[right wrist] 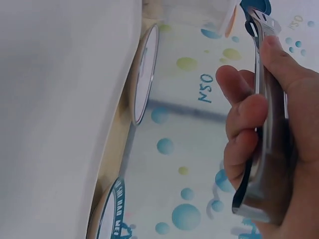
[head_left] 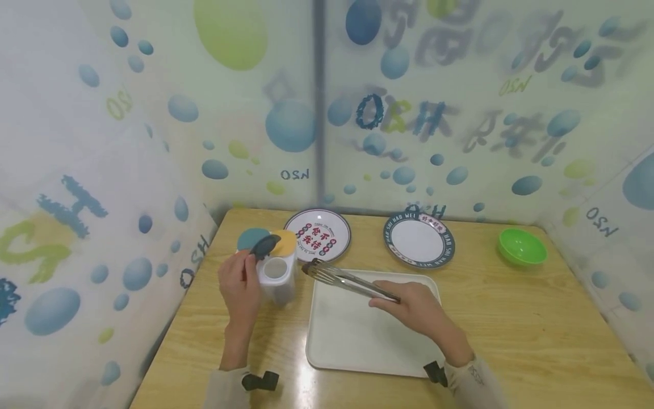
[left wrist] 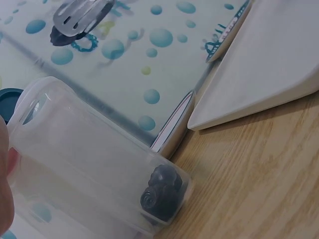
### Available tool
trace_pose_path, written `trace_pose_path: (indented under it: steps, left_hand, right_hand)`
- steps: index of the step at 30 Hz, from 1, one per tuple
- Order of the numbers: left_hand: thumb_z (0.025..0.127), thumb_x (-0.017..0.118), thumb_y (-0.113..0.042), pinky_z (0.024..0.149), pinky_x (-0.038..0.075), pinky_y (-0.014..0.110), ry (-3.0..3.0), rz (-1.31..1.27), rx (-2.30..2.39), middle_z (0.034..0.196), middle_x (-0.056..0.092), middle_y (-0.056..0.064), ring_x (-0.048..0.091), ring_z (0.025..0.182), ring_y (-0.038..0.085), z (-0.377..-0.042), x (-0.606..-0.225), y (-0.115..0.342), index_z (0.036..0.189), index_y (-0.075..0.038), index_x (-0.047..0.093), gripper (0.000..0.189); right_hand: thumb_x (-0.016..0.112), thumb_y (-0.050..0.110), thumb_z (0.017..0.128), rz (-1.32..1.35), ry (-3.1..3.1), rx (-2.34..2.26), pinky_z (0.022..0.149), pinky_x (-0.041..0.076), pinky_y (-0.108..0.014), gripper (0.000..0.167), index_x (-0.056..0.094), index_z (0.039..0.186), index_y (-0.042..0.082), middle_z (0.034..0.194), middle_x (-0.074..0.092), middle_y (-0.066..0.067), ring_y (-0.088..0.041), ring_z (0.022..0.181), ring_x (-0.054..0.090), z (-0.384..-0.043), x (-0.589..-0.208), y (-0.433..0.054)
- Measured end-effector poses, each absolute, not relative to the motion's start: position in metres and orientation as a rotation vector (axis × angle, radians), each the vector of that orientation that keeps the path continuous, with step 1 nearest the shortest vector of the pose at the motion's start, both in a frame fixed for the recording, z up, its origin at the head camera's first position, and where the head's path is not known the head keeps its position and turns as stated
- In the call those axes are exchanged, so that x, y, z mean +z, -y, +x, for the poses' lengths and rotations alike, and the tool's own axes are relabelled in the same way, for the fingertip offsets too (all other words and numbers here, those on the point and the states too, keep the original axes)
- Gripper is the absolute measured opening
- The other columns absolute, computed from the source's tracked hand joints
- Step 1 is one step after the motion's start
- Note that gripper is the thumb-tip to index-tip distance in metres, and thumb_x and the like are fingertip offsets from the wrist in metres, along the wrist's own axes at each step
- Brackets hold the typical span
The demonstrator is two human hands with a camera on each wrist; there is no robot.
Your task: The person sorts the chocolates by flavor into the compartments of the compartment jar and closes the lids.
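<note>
My left hand (head_left: 241,284) pinches the dark flip lid (head_left: 265,246) of a translucent plastic storage jar (head_left: 281,288), holding it raised above the round opening. Teal and yellow lids (head_left: 284,243) top the jar's other sections. In the left wrist view, several dark, bumpy pieces (left wrist: 162,194) lie at the jar's bottom. My right hand (head_left: 415,307) grips metal slotted tongs (head_left: 347,282) over the tray, fingers and thumb wrapped around the handle in the right wrist view. Between the tong tips, just right of the jar opening, is a small dark piece (head_left: 307,268).
A white rectangular tray (head_left: 368,346) lies in front of me. Behind it stand a plate with red characters (head_left: 334,221) and a blue-rimmed plate (head_left: 419,244). A green bowl (head_left: 522,247) sits at the far right. Patterned partitions (head_left: 327,113) border the wooden table.
</note>
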State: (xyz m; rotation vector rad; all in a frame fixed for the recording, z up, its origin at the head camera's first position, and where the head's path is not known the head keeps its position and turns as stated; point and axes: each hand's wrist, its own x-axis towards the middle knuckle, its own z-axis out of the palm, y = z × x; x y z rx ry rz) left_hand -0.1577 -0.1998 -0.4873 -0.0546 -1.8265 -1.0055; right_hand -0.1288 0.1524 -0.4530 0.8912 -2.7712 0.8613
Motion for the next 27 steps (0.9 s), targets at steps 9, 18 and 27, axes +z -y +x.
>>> trace_pose_path:
  steps: [9,18,27]
  left_hand:
    - [0.092,0.063,0.001,0.093,0.037,0.029,1.833,-0.056,-0.984,0.093,0.071,0.022,0.061,0.089,0.037,-0.158,-0.489,0.201,0.086,0.005,0.067,0.009]
    - [0.093,0.063,0.001,0.091,0.037,0.031,1.831,-0.047,-1.014,0.092,0.072,0.019,0.061,0.088,0.034,-0.156,-0.485,0.200,0.089,0.005,0.069,0.008]
    - [0.092,0.063,0.002,0.094,0.036,0.028,1.829,-0.040,-1.014,0.096,0.072,0.021,0.062,0.093,0.037,-0.157,-0.487,0.200,0.092,0.005,0.069,0.007]
  right_hand:
    - [0.069,0.044,0.091,0.951,2.723,0.839,0.051,0.033,-0.017,0.032,0.072,0.114,0.023,0.075,0.059,0.013,0.001,0.057,0.041,-0.147,-0.442,-0.120]
    - [0.066,0.050,0.091,0.986,2.768,0.763,0.053,0.033,-0.018,0.038,0.070,0.118,0.024,0.071,0.058,0.014,0.000,0.057,0.042,-0.153,-0.437,-0.097]
    - [0.067,0.061,0.085,0.918,2.819,0.756,0.051,0.036,-0.019,0.041,0.065,0.111,0.030,0.071,0.060,0.021,0.003,0.055,0.045,-0.150,-0.438,-0.100]
